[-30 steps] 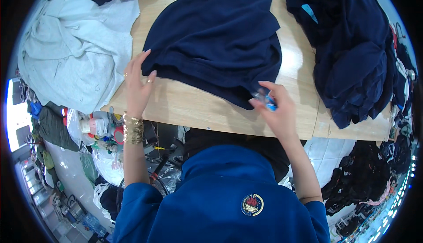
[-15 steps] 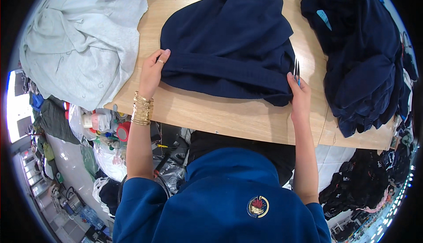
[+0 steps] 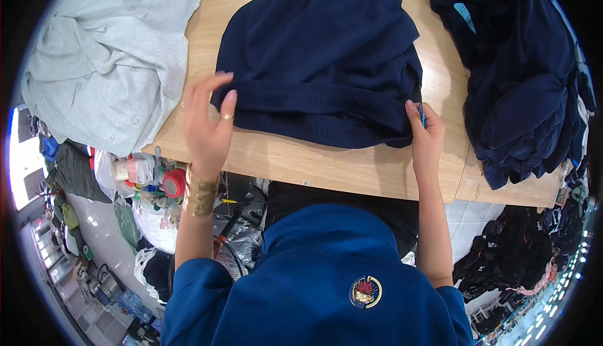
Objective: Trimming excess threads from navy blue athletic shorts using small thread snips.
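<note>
A navy blue garment [image 3: 320,44] lies on the light wooden table [image 3: 295,161], its long stitched band [image 3: 301,98] running across the near side. My left hand [image 3: 209,123] hovers at the band's left end with fingers spread, holding nothing; gold bangles circle that wrist. At the band's right end, my right hand [image 3: 427,132] pinches the cloth edge between thumb and fingers. Tucked in the same hand are blue-handled thread snips [image 3: 422,116], mostly hidden by the fingers now; their pointed metal tips showed earlier.
A pale grey cloth piece [image 3: 119,57] with loose threads covers the table's left side. More navy garments [image 3: 521,88] are heaped at the right, one with a light blue tag. Below the table edge at left are plastic bags and a red round item [image 3: 173,183]; dark cloth [image 3: 505,252] piles up at lower right.
My left hand has let go of the garment's left end and opened, moving slightly toward me. The right hand keeps its hold. The band now lies looser, with a fold below it.
</note>
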`<move>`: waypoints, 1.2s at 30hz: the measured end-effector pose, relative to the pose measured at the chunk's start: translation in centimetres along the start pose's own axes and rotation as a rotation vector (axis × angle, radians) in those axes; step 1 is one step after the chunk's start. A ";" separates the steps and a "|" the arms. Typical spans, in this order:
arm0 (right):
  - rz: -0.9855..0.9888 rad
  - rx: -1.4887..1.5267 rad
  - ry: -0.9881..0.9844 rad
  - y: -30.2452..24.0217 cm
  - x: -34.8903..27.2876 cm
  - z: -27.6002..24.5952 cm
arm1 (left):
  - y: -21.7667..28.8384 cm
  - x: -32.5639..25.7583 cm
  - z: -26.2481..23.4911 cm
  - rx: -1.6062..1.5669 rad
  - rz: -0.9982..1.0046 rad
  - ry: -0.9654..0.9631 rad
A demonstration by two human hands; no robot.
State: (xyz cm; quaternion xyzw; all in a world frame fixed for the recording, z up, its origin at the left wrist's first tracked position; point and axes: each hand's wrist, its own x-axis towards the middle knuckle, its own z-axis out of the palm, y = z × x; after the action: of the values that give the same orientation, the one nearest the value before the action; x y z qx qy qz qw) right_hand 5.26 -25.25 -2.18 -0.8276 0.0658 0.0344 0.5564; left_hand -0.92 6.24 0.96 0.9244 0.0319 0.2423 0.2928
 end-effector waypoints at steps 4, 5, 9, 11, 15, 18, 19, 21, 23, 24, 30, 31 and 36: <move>-0.039 -0.039 -0.022 -0.2 -0.5 -0.2 | 3.1 -3.0 -1.4 -0.740 -0.706 -0.611; -0.054 -0.049 -0.019 -0.3 -0.6 -0.2 | 3.9 -4.2 -0.4 -0.737 -0.825 -0.707; -0.021 -0.062 -0.011 -0.9 -0.8 -0.3 | 4.7 -6.2 2.6 -1.018 -1.066 -0.801; -0.012 -0.063 -0.011 -1.1 -1.0 -0.4 | 5.1 -6.4 3.7 -1.161 -1.073 -0.739; 0.009 -0.037 -0.021 -1.1 -1.6 -0.2 | 6.1 -8.3 8.0 -1.875 -1.159 -0.573; 0.022 -0.015 -0.014 -1.4 -2.3 -0.2 | 8.0 -7.1 8.8 -1.996 -1.093 -0.535; 0.023 -0.018 -0.008 -1.6 -2.5 -0.5 | 8.7 -6.5 8.5 -1.887 -1.106 -0.529; 0.032 0.026 0.015 -2.0 -2.8 -1.0 | 9.2 -6.2 7.9 -1.882 -1.081 -0.535; 0.018 0.047 0.027 -2.1 -3.1 -1.2 | 9.4 -6.0 7.4 -1.873 -1.056 -0.543; 0.003 0.070 0.032 -2.1 -3.3 -1.3 | 9.5 -6.0 7.2 -1.857 -1.030 -0.544; 0.021 0.037 0.023 -1.8 -3.6 -1.7 | 9.5 -5.7 7.2 -1.800 -0.967 -0.544; 0.035 0.028 0.024 -1.8 -3.7 -1.8 | 9.6 -5.8 7.1 -1.767 -0.962 -0.543; -0.107 -0.127 -0.106 -1.9 -3.0 -3.9 | 7.0 -4.5 5.9 -1.416 -0.942 -0.248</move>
State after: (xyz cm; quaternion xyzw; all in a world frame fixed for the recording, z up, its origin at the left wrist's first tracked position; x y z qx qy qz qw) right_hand 2.48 -27.98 1.42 -0.8604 -0.0105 0.0525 0.5068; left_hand -2.70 -3.54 -1.29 0.4340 0.2213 -0.0445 0.8722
